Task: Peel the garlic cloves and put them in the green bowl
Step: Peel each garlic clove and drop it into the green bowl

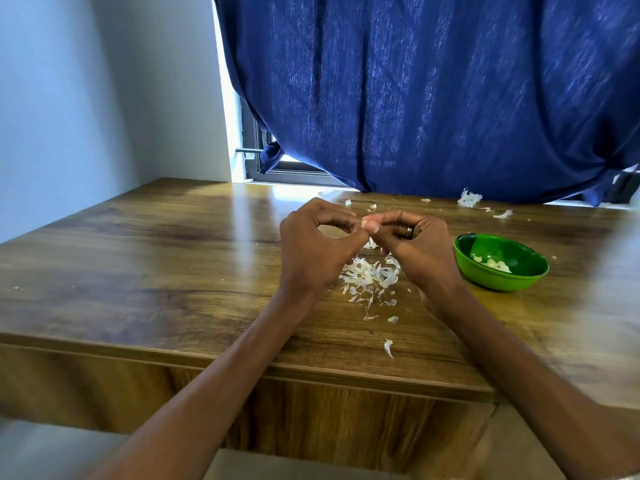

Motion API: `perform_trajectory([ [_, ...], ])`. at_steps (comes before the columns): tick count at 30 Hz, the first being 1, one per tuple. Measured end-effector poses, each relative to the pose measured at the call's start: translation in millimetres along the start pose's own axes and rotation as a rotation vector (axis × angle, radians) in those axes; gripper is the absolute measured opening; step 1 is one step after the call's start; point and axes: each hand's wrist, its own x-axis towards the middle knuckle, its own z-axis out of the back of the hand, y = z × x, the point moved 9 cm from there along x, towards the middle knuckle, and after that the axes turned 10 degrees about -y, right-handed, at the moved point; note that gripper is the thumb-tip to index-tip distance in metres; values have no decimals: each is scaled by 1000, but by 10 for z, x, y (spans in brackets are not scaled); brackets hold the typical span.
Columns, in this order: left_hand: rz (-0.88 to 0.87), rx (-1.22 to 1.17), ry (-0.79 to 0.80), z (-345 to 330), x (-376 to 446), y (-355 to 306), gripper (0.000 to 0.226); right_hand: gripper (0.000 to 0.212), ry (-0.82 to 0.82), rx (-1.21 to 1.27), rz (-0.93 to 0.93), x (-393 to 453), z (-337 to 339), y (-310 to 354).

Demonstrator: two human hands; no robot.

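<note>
- The left hand (pixel 317 249) is curling its fingers, thumb and forefinger meeting at the garlic clove (pixel 364 223) and pinching it from that side.
- The right hand (pixel 414 245) is pinching the same clove between thumb and fingertips; a dark ring (pixel 409 232) is showing on one finger.
- Only a small pale sliver of the clove is showing between the two sets of fingertips; whether skin is still clinging to it is too hard to make out.
- Both hands are hovering above the wooden table (pixel 156 258), with the forearms reaching in over its near edge.
- Directly beneath and slightly nearer than the hands, a heap of papery garlic skins (pixel 369 275) is lying on the table, partly hidden by the right wrist.
- Just to the right of the right hand, the green bowl (pixel 502 263) is sitting apart from it, holding a few pale peeled cloves (pixel 493 264); their number is unclear.
- Beyond the hands and to the right, a larger clump of skin (pixel 469 198) is lying near the hem of a blue curtain (pixel 433 91).
- The curtain is covering most of the window; only a bright strip is showing at its left.
</note>
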Motion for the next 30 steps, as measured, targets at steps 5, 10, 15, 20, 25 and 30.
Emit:
perform_trajectory([
  [5,32,-45,51,-40,-10,33,12,12,-12,-19,14,9,19,-8],
  [10,26,-49,49,-46,-14,7,15,12,-28,-35,62,6,21,34],
  [15,21,8,40,-28,2,22,20,12,-22,-71,100,-1,11,65],
  [20,32,18,33,-30,-7,28,16,14,5,-111,131,-11,-27,51],
  [25,27,19,20,-21,-20,7,11,15,3,-125,152,-21,-54,34],
  [30,-4,53,-20,-1,-35,-47,10,9,-20,-155,228,-42,-66,73],
])
